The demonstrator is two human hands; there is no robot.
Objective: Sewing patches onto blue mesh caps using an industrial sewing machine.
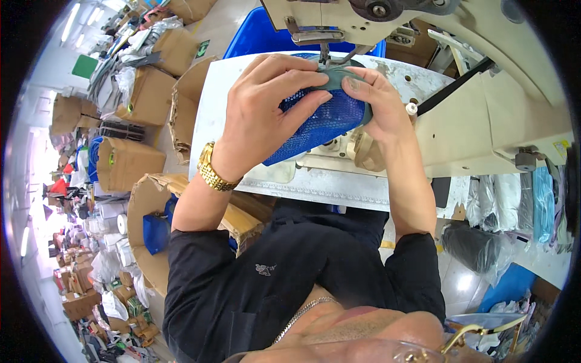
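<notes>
A blue mesh piece (327,124) with a grey-green fabric edge (333,80) lies under the presser foot (325,57) of a cream sewing machine (514,97). My left hand (257,106) comes in from the left, its thumb and fingertips closed on the fabric edge beside the foot. On the other side, my right hand (381,103) grips the same edge, thumb on top and fingers partly hidden behind the cloth. The mesh hangs toward me between both wrists. Exactly where the needle meets the cloth is too small to make out.
A blue bin (251,36) stands behind the white machine table (242,175). Left of the table, an open cardboard box (151,266) holds blue pieces, and more cartons (130,163) crowd the floor. Plastic-wrapped bundles (475,245) lie at right.
</notes>
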